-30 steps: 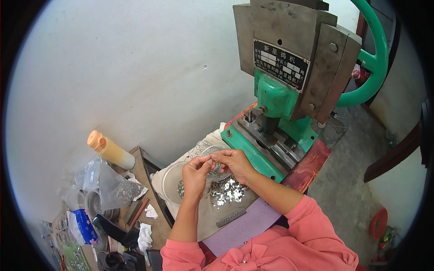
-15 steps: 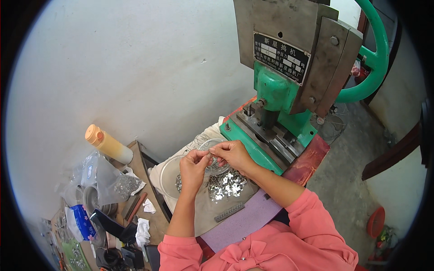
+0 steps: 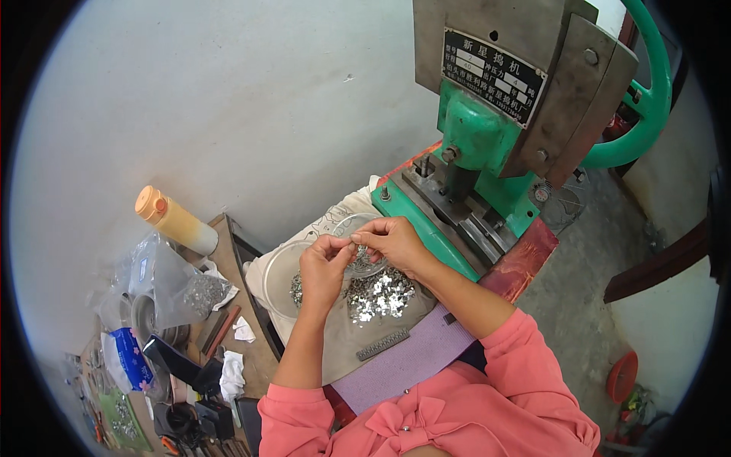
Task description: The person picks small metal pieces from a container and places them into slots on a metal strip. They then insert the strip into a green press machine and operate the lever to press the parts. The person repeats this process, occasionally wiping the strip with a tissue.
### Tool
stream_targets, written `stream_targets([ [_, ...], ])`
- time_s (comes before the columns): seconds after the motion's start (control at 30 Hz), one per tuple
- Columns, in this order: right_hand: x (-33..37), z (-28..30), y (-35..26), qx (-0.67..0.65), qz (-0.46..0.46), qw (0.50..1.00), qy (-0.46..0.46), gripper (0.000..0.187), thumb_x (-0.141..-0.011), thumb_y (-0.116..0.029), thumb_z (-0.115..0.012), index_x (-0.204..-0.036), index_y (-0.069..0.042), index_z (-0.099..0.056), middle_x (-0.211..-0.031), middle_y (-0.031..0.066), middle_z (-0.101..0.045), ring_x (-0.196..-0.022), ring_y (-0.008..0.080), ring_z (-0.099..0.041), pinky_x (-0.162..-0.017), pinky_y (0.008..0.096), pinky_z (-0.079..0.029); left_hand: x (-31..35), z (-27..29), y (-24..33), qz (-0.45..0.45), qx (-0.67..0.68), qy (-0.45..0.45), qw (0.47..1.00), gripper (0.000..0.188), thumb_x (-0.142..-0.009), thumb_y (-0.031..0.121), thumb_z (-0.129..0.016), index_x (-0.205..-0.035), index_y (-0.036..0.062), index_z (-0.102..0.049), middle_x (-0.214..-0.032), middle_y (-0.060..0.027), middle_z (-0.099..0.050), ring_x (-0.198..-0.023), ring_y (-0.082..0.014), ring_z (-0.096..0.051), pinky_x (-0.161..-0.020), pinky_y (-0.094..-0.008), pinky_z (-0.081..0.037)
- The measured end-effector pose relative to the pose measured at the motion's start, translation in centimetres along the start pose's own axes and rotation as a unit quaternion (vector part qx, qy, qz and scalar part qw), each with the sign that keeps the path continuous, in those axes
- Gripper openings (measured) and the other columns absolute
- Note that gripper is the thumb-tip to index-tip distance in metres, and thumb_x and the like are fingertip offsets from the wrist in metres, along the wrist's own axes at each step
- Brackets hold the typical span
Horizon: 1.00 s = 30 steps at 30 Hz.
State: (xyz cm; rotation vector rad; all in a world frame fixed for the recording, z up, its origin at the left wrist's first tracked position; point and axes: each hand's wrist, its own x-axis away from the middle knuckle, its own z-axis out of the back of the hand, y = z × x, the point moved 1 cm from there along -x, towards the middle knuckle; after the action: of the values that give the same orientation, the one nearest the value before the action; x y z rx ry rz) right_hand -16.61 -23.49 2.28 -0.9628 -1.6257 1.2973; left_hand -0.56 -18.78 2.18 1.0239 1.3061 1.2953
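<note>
- Small shiny metal piece [image 3: 352,239]: tiny, silvery; over clear dish [image 3: 358,259], above loose pile of silver bits [image 3: 377,293]
- Left hand [image 3: 324,266] & right hand [image 3: 392,242]: fingertips pinched on it together
- Vs 0.5 s ago: hands same spot by green press [image 3: 487,152]; no real change

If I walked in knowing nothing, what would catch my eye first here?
Most likely the big green and grey press machine at upper right, with its green wheel. Just below it, the left hand and right hand meet fingertip to fingertip over a heap of shiny silver pieces on a cloth. At left, an orange-capped bottle lies beside a cluttered shelf.
</note>
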Motion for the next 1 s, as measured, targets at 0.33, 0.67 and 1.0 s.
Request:
stream_targets([
  [0.33,-0.2,0.1,0.7,-0.002,0.009,0.999,0.036,0.022,-0.094,-0.019,-0.073,-0.093,0.002,-0.075,-0.076,0.0045,-0.071,-0.066,0.0089,-0.066,-0.059,0.0233,-0.054,1.7,0.4,2.3,-0.105,-0.266,0.062,0.956,0.014,-0.093,0.003,-0.067,-0.104,-0.0026,-0.074,-0.081,-0.0079,-0.073,-0.07,-0.0104,-0.066,-0.068,-0.0274,-0.053],
  [0.67,2.1,1.1,0.8,-0.067,-0.036,0.997,0.005,0.02,-0.097,-0.018,-0.071,-0.1,0.002,-0.071,-0.085,0.0048,-0.07,-0.072,0.0114,-0.068,-0.068,0.0246,-0.057,8.4,1.4,3.2,-0.144,-0.239,0.032,0.96,0.015,-0.091,-0.004,-0.064,-0.105,-0.0006,-0.069,-0.097,-0.0164,-0.071,-0.086,-0.0296,-0.071,-0.077,-0.035,-0.055],
  [1.0,11.6,-0.1,3.8,0.178,0.038,0.982,-0.054,0.011,-0.093,-0.011,-0.072,-0.095,0.0,-0.073,-0.079,0.0054,-0.071,-0.071,0.0121,-0.069,-0.062,0.0265,-0.052,17.7,3.3,-0.5,-0.033,-0.28,-0.018,0.959,0.024,-0.082,0.003,-0.077,-0.105,0.0005,-0.07,-0.102,-0.0144,-0.071,-0.094,-0.0288,-0.067,-0.083,-0.0354,-0.053],
])
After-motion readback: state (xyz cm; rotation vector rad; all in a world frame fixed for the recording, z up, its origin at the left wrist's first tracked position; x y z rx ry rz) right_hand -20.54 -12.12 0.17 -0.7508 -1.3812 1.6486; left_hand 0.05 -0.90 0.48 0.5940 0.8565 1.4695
